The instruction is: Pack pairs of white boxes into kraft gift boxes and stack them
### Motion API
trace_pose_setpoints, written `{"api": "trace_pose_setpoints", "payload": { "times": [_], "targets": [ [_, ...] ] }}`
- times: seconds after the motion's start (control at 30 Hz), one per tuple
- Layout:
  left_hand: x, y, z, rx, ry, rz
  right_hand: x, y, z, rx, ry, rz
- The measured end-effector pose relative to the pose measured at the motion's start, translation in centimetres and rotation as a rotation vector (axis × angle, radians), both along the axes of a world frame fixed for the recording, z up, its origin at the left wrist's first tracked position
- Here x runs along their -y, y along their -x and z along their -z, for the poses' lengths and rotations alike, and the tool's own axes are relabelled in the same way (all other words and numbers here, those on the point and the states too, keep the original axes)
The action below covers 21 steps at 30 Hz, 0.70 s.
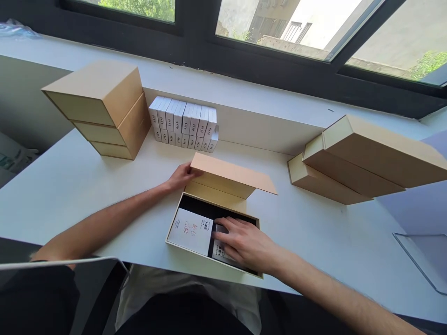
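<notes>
An open tan gift box (213, 260) with a black interior lies in front of me near the table's front edge. My left hand (184, 176) is closed on the left end of its raised lid (230, 171). A flat white box with red lettering (191, 231) fills the left part of the interior. To its right, my right hand (246, 242) reaches inside, fingers bent over a small white tea box (219, 252) with black print. The hand covers most of that side, so what lies beneath the palm is hidden.
Several small white boxes (183, 121) stand in two tiers against the back ledge. Closed tan boxes (118, 111) are stacked at the left, and more tan boxes (359, 163) at the right. A metal wire frame (415, 263) sits at the right edge.
</notes>
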<state>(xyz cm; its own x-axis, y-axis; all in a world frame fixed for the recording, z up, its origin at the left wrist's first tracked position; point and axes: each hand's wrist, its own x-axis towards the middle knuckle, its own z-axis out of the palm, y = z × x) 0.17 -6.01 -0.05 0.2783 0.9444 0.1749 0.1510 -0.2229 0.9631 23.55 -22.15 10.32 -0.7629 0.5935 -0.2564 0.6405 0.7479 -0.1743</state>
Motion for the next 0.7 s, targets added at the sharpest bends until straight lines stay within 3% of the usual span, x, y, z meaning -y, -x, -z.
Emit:
{"api": "trace_pose_setpoints", "payload": {
  "times": [0.07, 0.13, 0.23, 0.3, 0.37, 0.5, 0.6, 0.7],
  "targets": [
    [0.0, -0.1, -0.1, 0.008, 0.011, -0.002, -0.6, -0.8, -1.2, -0.204, -0.045, 0.033],
    [0.0, -0.2, -0.3, 0.009, 0.017, 0.003, -2.5, -1.6, -3.3, -0.490, -0.135, 0.187],
    [0.0, -0.2, -0.6, -0.011, 0.031, 0.023, -8.4, -1.5, -6.7, -0.801, -0.271, 0.557],
    [0.0, -0.2, -0.9, -0.016, 0.041, 0.037, -13.8, -0.5, -7.7, -0.750, -0.159, 0.718],
    [0.1, -0.2, -1.1, -0.015, 0.041, 0.044, -19.2, 0.9, -7.0, -0.569, 0.060, 0.766],
    [-0.1, -0.3, -1.1, 0.012, 0.037, 0.051, -26.5, 2.8, -3.1, -0.411, 0.200, 0.816],
    [-0.4, -0.5, -0.8, 0.033, 0.068, 0.073, -28.3, 2.3, -0.8, -0.365, 0.248, 0.809],
    [-0.6, -0.5, -0.5, 0.021, 0.054, 0.076, -28.8, 0.8, 0.0, -0.342, 0.259, 0.803]
  ]
}}
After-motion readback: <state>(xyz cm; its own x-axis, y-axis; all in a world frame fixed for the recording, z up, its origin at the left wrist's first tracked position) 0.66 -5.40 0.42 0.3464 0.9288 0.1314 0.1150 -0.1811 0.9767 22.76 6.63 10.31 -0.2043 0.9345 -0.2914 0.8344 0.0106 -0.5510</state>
